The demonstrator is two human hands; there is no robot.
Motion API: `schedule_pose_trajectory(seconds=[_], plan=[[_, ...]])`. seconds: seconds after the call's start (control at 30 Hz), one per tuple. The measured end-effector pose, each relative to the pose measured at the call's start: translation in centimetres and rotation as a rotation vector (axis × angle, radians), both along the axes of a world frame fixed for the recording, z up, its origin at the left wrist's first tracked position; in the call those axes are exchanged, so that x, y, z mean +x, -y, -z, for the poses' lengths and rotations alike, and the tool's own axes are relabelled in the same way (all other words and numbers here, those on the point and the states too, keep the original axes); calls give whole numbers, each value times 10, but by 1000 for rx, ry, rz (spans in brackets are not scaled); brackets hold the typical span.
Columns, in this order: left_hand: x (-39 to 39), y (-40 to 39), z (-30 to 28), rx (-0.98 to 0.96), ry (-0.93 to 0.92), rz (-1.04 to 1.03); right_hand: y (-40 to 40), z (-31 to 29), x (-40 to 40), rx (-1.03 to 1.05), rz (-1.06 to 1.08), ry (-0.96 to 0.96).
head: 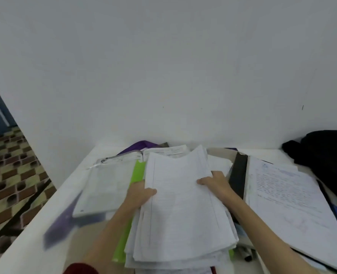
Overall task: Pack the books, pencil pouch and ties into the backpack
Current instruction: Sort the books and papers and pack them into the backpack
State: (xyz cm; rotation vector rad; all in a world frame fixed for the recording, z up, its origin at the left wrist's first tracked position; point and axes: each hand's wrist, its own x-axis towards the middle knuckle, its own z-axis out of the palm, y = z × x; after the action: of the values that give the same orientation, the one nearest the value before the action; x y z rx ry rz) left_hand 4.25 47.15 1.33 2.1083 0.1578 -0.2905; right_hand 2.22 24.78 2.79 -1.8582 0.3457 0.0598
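A thick stack of loose white sheets is held at the near edge of the white table, lying over a lime-green folder whose long edge shows along the stack's left side. The left hand is clamped on the stack's left edge, thumb laid on the top sheet and fingers hidden beneath. The right hand is clamped on the right edge in the same manner, thumb on top. A purple strip, blurred, is seen near the left edge of the table. An open book is placed left of the folder. A dark flat item lies just right of the stack, and a written-on open notebook is located toward the right edge. At the far edge, purple fabric shows behind the papers. A black fabric mass, possibly the backpack, occupies the far right corner.
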Motion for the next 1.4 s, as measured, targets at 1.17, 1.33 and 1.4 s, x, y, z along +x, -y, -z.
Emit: schedule_pose_trajectory(seconds=[1.17,1.33,1.4], plan=[[-13,126,-122,-799,524,417,113,-113,-80,334,359,605],[-26,193,-137,-818,663,454,167,-124,-96,296,445,710],[-28,217,-142,-829,686,464,188,-130,-99,291,458,729]])
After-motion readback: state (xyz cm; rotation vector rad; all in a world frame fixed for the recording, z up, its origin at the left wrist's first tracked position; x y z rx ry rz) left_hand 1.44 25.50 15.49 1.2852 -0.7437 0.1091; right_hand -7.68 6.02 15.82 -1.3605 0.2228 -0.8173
